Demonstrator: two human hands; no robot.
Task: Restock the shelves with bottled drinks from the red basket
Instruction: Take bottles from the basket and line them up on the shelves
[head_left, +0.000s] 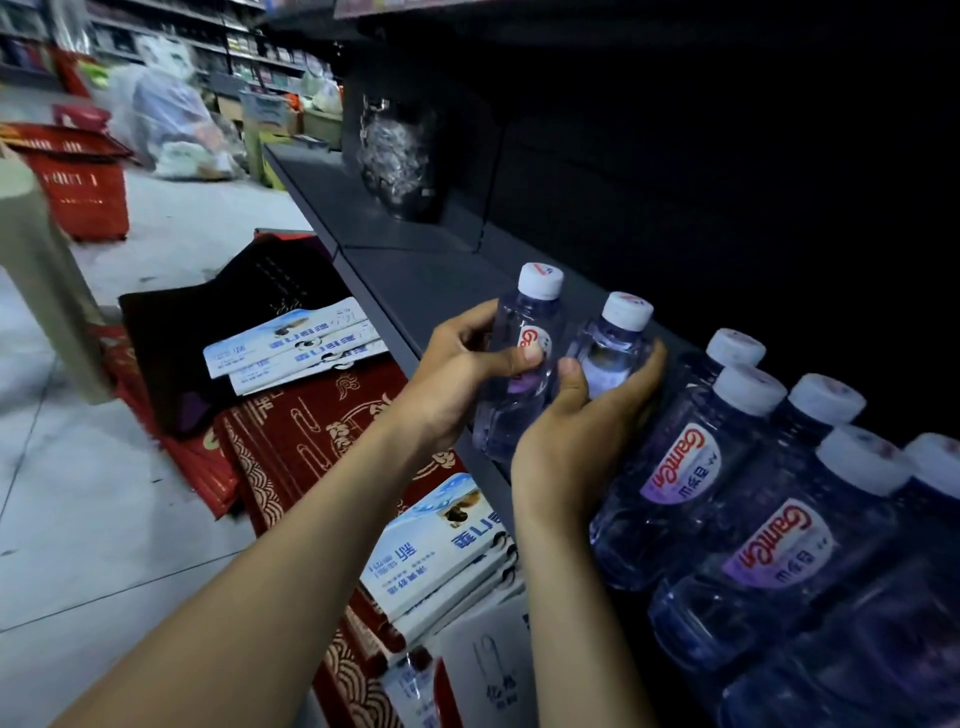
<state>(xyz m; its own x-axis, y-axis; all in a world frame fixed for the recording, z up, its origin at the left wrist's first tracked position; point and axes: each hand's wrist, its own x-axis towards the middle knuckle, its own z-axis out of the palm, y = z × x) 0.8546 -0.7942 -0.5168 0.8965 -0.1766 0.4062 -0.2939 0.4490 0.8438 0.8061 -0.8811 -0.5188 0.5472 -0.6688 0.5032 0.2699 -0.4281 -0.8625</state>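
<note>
– Well, what fills the frame?
– A dark grey shelf (415, 280) in a shop. Its left stretch is bare, and stocked bottles (691, 467) stand in rows at the right. The red basket (83, 192) sits on the floor (104, 519), well apart from the hands.
– And the person?
– Both arms reach in. The left hand (457, 374) wraps fingers and thumb round a first bottle (524, 338), and the right hand (571, 436) curls round a second bottle (615, 358). The two bottles touch, held as a pair, seemingly to save trips.
– Where are they bound?
– They are just beside the left end of the rows, at the shelf's front edge. They are roughly upright, white caps (542, 280) on top, likely so they can extend the line. Whether their bases touch the shelf I cannot tell.
</note>
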